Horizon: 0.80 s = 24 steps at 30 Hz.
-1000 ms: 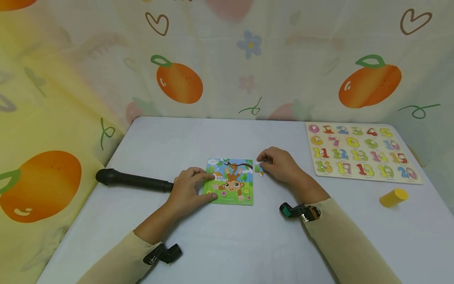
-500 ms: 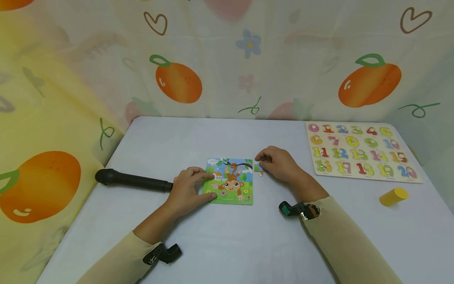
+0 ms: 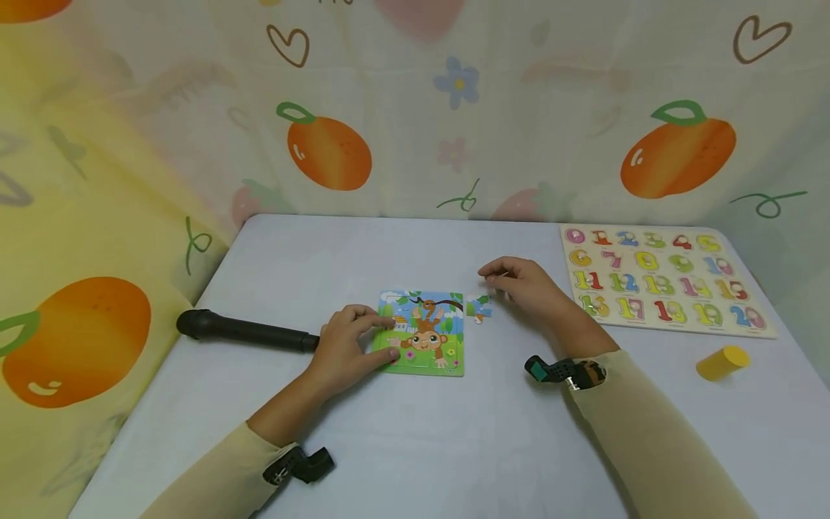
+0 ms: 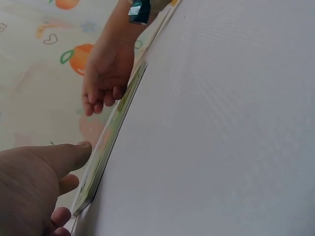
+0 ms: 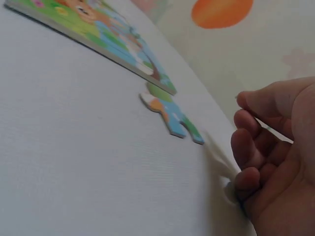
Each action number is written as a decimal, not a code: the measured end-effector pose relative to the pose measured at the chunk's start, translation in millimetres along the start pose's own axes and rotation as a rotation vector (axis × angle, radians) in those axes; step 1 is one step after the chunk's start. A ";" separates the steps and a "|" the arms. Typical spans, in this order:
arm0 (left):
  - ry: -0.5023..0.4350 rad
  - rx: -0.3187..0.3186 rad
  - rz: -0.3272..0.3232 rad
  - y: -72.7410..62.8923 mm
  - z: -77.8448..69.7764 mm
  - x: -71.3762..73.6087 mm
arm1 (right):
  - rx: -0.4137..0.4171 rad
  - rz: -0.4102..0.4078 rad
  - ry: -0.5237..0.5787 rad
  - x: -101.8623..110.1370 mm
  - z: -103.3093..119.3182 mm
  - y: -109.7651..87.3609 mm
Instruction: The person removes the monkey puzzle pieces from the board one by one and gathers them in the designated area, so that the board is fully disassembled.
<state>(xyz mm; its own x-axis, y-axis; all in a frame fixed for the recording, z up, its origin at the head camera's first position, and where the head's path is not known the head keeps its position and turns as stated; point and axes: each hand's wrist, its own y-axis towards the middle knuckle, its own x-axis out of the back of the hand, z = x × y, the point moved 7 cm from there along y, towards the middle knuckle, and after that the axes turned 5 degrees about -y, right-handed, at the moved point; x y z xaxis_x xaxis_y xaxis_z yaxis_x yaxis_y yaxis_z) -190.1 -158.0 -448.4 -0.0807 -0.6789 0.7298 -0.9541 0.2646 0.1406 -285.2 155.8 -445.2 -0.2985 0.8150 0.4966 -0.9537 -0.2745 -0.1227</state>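
A square monkey jigsaw puzzle (image 3: pixel 421 360) lies flat mid-table. My left hand (image 3: pixel 349 346) rests on its left side, the thumb near the lower left corner and the fingers on the picture's left part. One loose puzzle piece (image 3: pixel 479 308), blue and green with an orange and white patch, lies flat on the table beside the puzzle's upper right edge. In the right wrist view the piece (image 5: pixel 170 114) sits just off the puzzle's corner. My right hand (image 3: pixel 528 285) hovers right of the piece, fingers loosely bent, with nothing visible in its grasp.
A black microphone (image 3: pixel 246 331) lies left of my left hand, its end close to the knuckles. At the right back is a wooden number board (image 3: pixel 668 281). A yellow cylinder (image 3: pixel 722 362) stands near the right side. Patterned cloth (image 3: pixel 402 108) hangs behind the table.
My right hand has let go of the puzzle piece and moved right and slightly back, leaving it on the table. My left hand stays on the puzzle.
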 end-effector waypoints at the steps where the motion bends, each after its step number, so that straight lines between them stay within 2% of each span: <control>1: 0.001 -0.003 0.000 0.2 -1.0 -0.2 | -0.002 0.006 0.009 2.5 0.8 0.6; 7: 0.015 -0.008 0.009 1.3 -5.0 -0.7 | -0.002 0.035 -0.020 9.0 8.0 4.9; 12: 0.024 -0.023 0.013 2.5 -4.4 -0.4 | 0.033 0.054 -0.060 1.9 21.1 10.9; 16: 0.022 -0.029 0.012 2.7 -4.4 0.5 | 0.088 0.082 -0.096 -15.1 36.0 17.5; 24: 0.019 -0.021 0.012 1.9 -4.3 -1.9 | 0.183 0.209 -0.130 -59.9 59.4 26.4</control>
<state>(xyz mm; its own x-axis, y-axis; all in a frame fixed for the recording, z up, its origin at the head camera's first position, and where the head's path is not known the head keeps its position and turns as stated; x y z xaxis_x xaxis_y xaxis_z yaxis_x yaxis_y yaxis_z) -190.6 -153.3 -446.6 -0.0864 -0.6627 0.7439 -0.9466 0.2873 0.1461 -290.4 69.4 -427.1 -0.4695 0.6623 0.5839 -0.8461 -0.5264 -0.0832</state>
